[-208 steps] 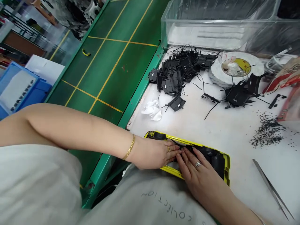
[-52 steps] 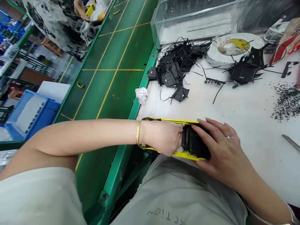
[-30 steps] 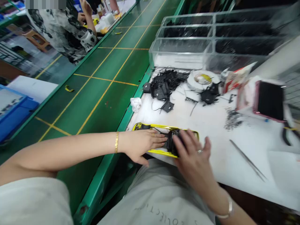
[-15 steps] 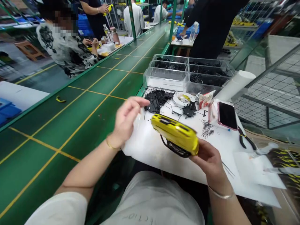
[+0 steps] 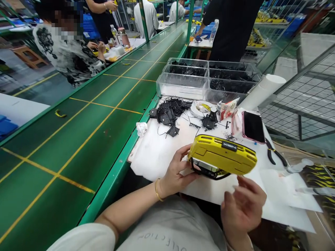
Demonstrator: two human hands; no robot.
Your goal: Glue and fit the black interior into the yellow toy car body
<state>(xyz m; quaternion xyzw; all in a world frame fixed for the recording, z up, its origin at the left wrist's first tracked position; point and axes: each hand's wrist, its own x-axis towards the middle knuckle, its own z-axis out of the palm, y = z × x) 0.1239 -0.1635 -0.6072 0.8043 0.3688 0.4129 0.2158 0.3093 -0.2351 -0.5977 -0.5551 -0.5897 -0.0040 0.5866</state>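
Observation:
A yellow plastic housing (image 5: 222,154) with a black underside hangs in the air above the white sheet, tilted towards me. My left hand (image 5: 178,170) grips its lower left end, fingers curled around the edge. A black cable loop (image 5: 209,173) sags beneath the housing, and part of the inside is hidden from this angle. My right hand (image 5: 242,208) is held open just below the housing's right end, fingers spread and touching nothing.
A white sheet (image 5: 157,160) covers the bench end, bearing a heap of black plastic parts with wires (image 5: 169,113), a tape roll (image 5: 201,108), a phone (image 5: 253,127) and pliers (image 5: 273,156). A clear compartment tray (image 5: 183,85) stands behind. Beyond the green conveyor (image 5: 78,136) sits a co-worker (image 5: 70,52).
The housing has gone from lying flat under both hands to being held up and turned. It has passed from my right hand to my left, and my right hand has let go.

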